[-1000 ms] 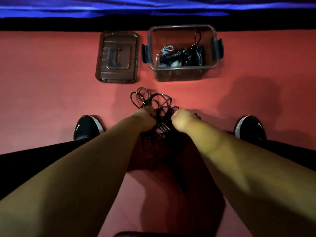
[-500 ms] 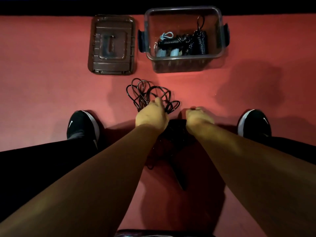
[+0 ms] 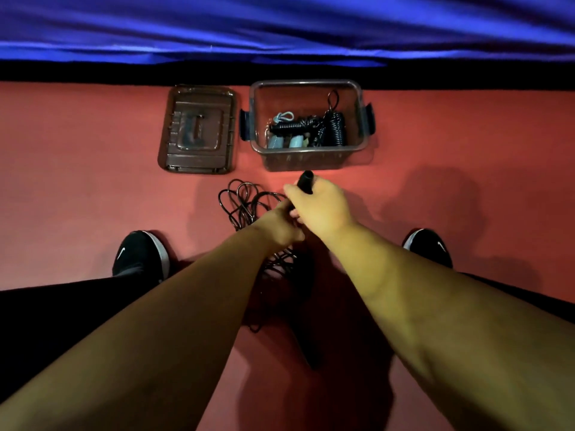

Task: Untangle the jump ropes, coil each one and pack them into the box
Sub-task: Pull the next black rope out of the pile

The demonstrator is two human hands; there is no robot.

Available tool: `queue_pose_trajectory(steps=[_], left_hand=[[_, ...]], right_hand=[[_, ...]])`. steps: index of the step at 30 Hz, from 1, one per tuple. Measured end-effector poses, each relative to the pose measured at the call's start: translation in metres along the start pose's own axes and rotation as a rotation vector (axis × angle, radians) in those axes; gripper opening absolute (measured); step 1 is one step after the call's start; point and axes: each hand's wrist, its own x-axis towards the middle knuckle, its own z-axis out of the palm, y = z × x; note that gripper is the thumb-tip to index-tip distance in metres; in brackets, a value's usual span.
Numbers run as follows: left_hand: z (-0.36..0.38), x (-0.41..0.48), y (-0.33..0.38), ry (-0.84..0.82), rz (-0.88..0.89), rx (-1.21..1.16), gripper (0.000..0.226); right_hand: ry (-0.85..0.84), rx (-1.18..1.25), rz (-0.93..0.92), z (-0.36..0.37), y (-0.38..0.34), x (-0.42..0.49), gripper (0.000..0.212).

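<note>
A tangle of black jump rope [image 3: 245, 202] lies on the red floor between my feet. My right hand [image 3: 320, 209] grips a black rope handle [image 3: 305, 181], its end sticking out toward the box. My left hand [image 3: 280, 227] holds the bundle of rope loops just left of the right hand, and more cord hangs below it. The clear box [image 3: 306, 85] stands ahead with coiled black ropes [image 3: 334, 129] and pale blue handles [image 3: 295, 140] inside.
The brown lid [image 3: 199, 129] lies flat left of the box. My black shoes [image 3: 140, 253] [image 3: 427, 245] flank the rope. A blue cloth [image 3: 280, 26] over a dark strip runs along the far edge of the red floor.
My right hand has come up and forward with a black handle in its grip. My left hand stays on the rope bundle. The camera has tilted up, showing the blue cloth again.
</note>
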Motion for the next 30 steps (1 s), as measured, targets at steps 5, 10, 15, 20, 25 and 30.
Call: queue_pose_trajectory(steps=[5,10,15,20,25,30], left_hand=[[-0.014,-0.009,0.009,0.201,-0.074,-0.112,0.016],[-0.04,-0.036,0.055,0.152,-0.036,-0.493,0.016],[-0.081,-0.052,0.099,0.306,0.063,-0.159,0.021],[-0.096,-0.098,0.156,0.317,0.21,0.076,0.018],[-0.099,-0.143,0.204,0.361,0.297,0.202,0.023],[-0.107,-0.194,0.214,0.179,0.316,0.295,0.015]], right_hand=[[-0.104,0.309,0.171,-0.031,-0.046,-0.015,0.033],[-0.235,0.405,0.212,-0.081,-0.075,-0.024,0.033],[-0.528,0.268,0.175,-0.129,-0.1,-0.034,0.031],[-0.527,-0.114,0.1,-0.149,-0.145,-0.082,0.017],[-0.234,0.008,-0.062,-0.151,-0.193,-0.121,0.005],[-0.138,0.279,-0.223,-0.158,-0.242,-0.17,0.018]])
